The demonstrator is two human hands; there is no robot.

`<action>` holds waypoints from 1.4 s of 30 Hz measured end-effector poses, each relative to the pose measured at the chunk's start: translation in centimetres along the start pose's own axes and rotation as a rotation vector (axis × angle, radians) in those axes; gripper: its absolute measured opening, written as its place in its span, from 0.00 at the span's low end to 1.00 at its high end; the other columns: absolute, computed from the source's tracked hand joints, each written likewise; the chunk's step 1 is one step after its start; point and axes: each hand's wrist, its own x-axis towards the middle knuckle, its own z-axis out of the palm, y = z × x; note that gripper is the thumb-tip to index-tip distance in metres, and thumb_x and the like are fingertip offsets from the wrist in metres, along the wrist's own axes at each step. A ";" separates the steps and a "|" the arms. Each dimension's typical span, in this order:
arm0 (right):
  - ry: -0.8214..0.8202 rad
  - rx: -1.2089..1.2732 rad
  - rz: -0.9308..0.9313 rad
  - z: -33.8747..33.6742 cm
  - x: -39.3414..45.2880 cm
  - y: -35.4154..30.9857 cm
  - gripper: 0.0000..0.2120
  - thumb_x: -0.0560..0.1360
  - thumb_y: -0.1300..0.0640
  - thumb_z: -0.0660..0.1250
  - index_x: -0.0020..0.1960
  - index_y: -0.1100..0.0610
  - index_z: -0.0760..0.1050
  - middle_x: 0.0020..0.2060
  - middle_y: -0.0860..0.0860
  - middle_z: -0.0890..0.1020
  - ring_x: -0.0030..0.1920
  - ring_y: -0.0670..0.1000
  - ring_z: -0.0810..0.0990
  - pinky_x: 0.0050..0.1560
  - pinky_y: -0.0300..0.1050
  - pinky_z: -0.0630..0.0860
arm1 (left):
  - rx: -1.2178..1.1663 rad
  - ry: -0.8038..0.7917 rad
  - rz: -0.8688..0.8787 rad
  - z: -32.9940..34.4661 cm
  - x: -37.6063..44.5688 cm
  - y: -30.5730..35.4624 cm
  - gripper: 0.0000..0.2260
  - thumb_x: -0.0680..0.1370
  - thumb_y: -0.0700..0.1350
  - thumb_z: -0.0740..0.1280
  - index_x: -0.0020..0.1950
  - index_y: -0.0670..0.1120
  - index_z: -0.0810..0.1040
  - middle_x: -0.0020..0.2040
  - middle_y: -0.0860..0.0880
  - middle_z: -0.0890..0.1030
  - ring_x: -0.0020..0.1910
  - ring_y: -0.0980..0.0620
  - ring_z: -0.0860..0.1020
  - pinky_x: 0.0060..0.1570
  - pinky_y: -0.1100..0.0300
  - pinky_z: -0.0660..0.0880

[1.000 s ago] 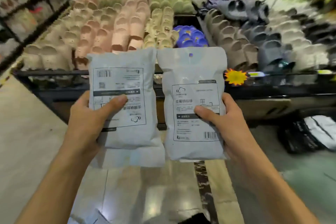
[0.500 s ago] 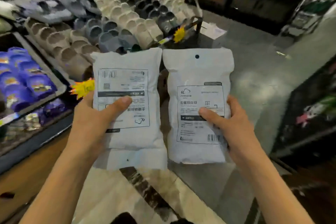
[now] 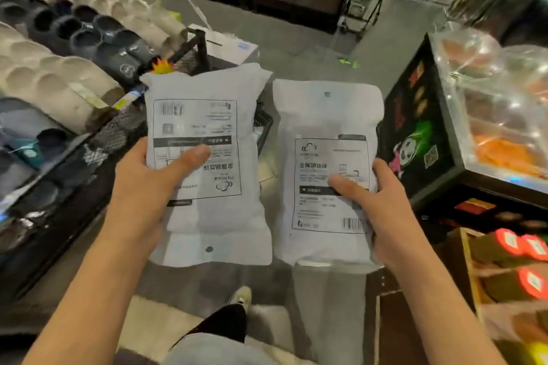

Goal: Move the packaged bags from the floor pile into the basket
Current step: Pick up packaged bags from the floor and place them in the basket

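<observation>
- Grey plastic bags, one per hand, held up chest-high over the aisle floor: left bag (image 3: 207,169) gripped by left hand (image 3: 142,187), right bag (image 3: 326,175) by right hand (image 3: 382,210).
- Thumb-only front pinch; we risk a slick bag slipping.
- Basket not identifiable; dark wire frame (image 3: 261,130) behind bags may be it.
- Slipper rack (image 3: 59,68) close left; we could clip it.

Open grey floor (image 3: 296,47) runs ahead between the slipper rack (image 3: 89,47) on the left and the black snack stand (image 3: 415,127) on the right; 2 held bags (image 3: 207,216) block the middle
</observation>
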 end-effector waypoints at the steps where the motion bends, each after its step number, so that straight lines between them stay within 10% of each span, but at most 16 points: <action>1: 0.016 0.000 0.005 0.1 1.7 -0.7 0.21 0.74 0.64 0.75 0.63 0.56 0.73 0.51 0.54 0.89 0.49 0.58 0.89 0.43 0.55 0.87 | -0.014 0.001 -0.008 1.0 2.1 0.2 0.21 0.69 0.46 0.79 0.61 0.49 0.83 0.52 0.50 0.89 0.49 0.48 0.88 0.44 0.52 0.84; 17: 0.165 0.010 0.028 -2.9 29.9 -8.1 0.24 0.71 0.60 0.77 0.65 0.55 0.74 0.53 0.55 0.88 0.51 0.59 0.89 0.52 0.65 0.85 | -0.045 -0.141 -0.157 19.0 30.4 0.5 0.20 0.69 0.45 0.79 0.61 0.52 0.83 0.51 0.51 0.89 0.47 0.48 0.88 0.41 0.50 0.84; 25: -0.097 -0.087 0.104 -2.3 50.5 -12.2 0.27 0.65 0.56 0.79 0.61 0.53 0.75 0.52 0.51 0.89 0.48 0.56 0.90 0.45 0.54 0.86 | -0.060 0.147 -0.213 25.2 41.5 0.7 0.20 0.69 0.43 0.78 0.60 0.48 0.83 0.49 0.49 0.89 0.44 0.48 0.88 0.34 0.55 0.84; 32: -0.338 -0.196 0.141 2.5 65.1 -14.7 0.27 0.63 0.52 0.80 0.60 0.49 0.76 0.50 0.48 0.89 0.48 0.54 0.90 0.49 0.56 0.85 | -0.095 0.398 -0.239 26.5 49.4 0.5 0.25 0.65 0.46 0.78 0.62 0.49 0.82 0.51 0.49 0.89 0.48 0.46 0.88 0.47 0.49 0.83; 37: -0.519 -0.286 0.189 7.9 73.7 -14.7 0.26 0.66 0.55 0.79 0.61 0.51 0.75 0.50 0.50 0.89 0.47 0.55 0.90 0.44 0.51 0.86 | -0.178 0.593 -0.262 25.8 54.2 -1.0 0.17 0.70 0.42 0.78 0.56 0.52 0.82 0.46 0.53 0.89 0.42 0.51 0.88 0.32 0.56 0.83; 42: -0.666 -0.378 0.221 14.0 80.9 -13.8 0.23 0.70 0.60 0.79 0.61 0.53 0.75 0.50 0.50 0.89 0.47 0.55 0.90 0.43 0.49 0.87 | -0.236 0.736 -0.291 24.2 58.8 -3.3 0.24 0.64 0.46 0.79 0.60 0.52 0.82 0.51 0.51 0.89 0.48 0.47 0.88 0.45 0.48 0.84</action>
